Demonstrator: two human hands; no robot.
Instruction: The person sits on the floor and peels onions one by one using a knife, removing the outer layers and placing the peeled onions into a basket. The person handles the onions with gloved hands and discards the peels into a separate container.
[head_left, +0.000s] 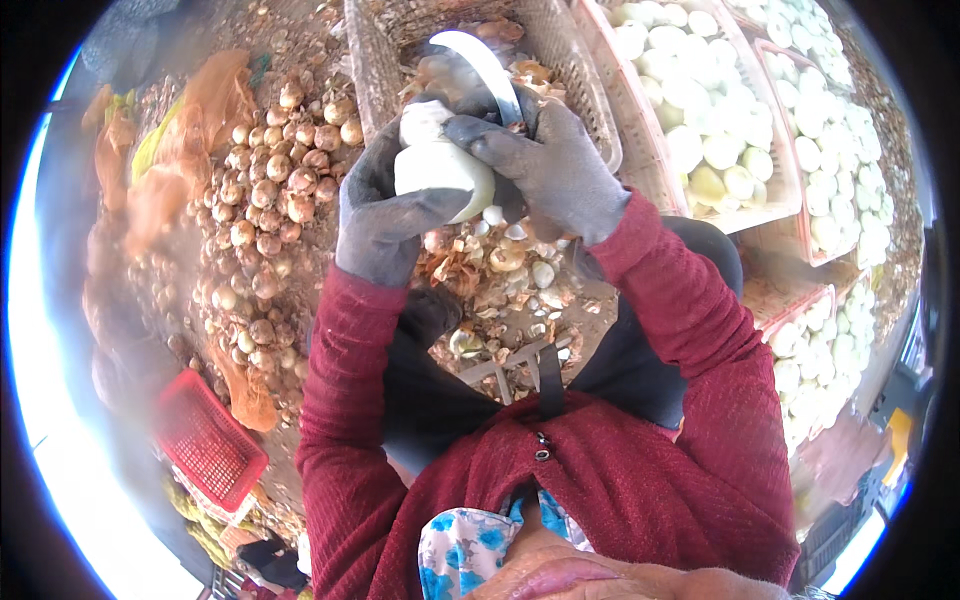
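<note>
Both my hands wear grey gloves and meet over a plastic crate. My left hand (390, 217) cups a pale peeled onion (439, 176), its thumb across the near side. A smaller white piece (424, 124) shows above it; whether it belongs to the same onion I cannot tell. In my right hand (559, 161) is a knife with a curved blade (480, 64), which points up and to the left. Its handle is hidden in the glove. The right fingers touch the onion's right side. Below the hands, onion skins and scraps (517, 277) litter the ground.
A heap of unpeeled onions (266, 187) lies on the left, beside orange mesh bags (180, 150). Crates of peeled onions (705, 105) stand on the right. The worn crate (592, 97) ahead holds skins. A red plastic basket (210, 442) sits at lower left.
</note>
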